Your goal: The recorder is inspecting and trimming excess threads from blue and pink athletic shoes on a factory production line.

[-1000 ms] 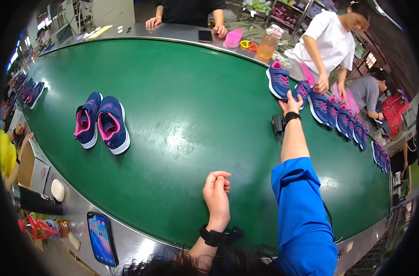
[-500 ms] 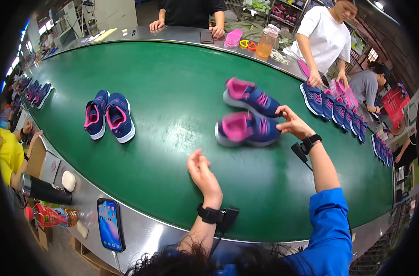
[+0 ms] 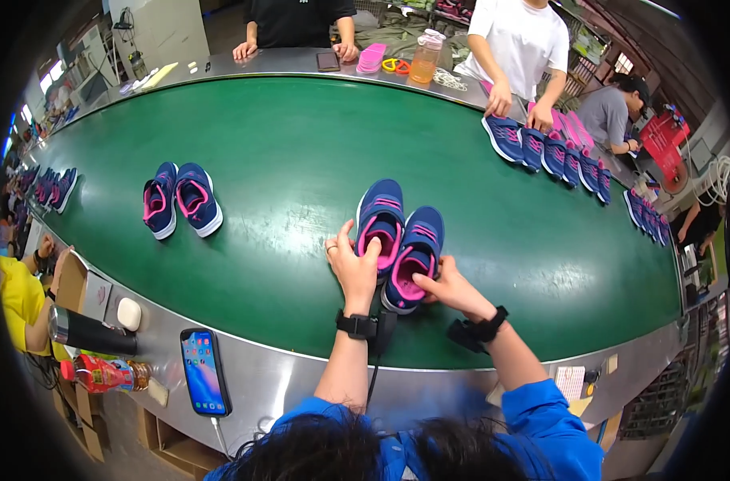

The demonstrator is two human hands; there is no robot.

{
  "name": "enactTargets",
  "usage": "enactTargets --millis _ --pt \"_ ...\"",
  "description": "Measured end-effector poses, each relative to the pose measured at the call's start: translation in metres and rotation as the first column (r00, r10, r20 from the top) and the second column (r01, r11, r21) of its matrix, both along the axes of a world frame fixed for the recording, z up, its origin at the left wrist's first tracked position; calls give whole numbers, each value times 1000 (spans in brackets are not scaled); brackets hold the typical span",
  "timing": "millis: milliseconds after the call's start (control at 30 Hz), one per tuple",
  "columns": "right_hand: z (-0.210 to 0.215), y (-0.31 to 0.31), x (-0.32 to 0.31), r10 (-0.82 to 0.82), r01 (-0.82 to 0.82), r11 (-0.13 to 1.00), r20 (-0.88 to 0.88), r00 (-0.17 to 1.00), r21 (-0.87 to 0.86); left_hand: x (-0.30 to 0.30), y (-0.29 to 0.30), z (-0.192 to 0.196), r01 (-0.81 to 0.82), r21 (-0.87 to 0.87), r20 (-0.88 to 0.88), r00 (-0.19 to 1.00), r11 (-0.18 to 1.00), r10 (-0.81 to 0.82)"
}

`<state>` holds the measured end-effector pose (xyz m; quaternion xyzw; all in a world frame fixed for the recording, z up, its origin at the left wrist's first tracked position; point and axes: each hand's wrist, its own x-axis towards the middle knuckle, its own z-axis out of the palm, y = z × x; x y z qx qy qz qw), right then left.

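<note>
Two navy sneakers with pink linings stand side by side in front of me, toes pointing away. My left hand (image 3: 353, 271) is closed on the collar of the left sneaker (image 3: 381, 207), its thumb at the pink opening and its fingers along the outer side. At the heel of the right sneaker (image 3: 425, 231), my right hand (image 3: 459, 290) grips with the thumb inside the opening; its other fingers are partly hidden behind the shoe. Both wrists wear black straps with small boxes. Farther left, another pair of the same sneakers (image 3: 195, 196) rests on the green belt (image 3: 285, 176).
More sneakers (image 3: 554, 154) line the far right edge, where a person in white (image 3: 519, 36) handles them. A person in black (image 3: 299, 20) stands across. Along the near metal edge (image 3: 260, 377) lie a phone (image 3: 204, 370), a black flask (image 3: 92, 330) and a drink bottle (image 3: 107, 374).
The pair has turned from toes pointing right to toes pointing away and come nearer. My right hand has moved from the toes to a heel; my left hand, free before, now grips a sneaker.
</note>
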<state>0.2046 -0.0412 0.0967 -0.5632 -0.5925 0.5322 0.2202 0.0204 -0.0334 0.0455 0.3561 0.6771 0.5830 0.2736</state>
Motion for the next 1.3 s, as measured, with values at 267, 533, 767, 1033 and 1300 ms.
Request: enactTargets --millis 267,533,767,1033,1300 --pt "12 -27 21 -132 86 977 -238 962 -195 -38 -18 -4 351 193 869 373 916 -326" --pt "36 -174 26 -215 244 970 -529 821 -17 -31 -204 73 613 314 949 -183 725 -256" --pt "61 -242 53 -123 220 968 -537 834 120 -56 -294 98 499 93 741 543 862 -394" --pt "85 -289 58 -184 -179 746 457 870 641 -42 -350 94 387 -182 -615 672 904 -412" --pt "87 -313 51 -156 -224 832 603 783 507 -33 -361 88 368 -162 -536 746 915 -395"
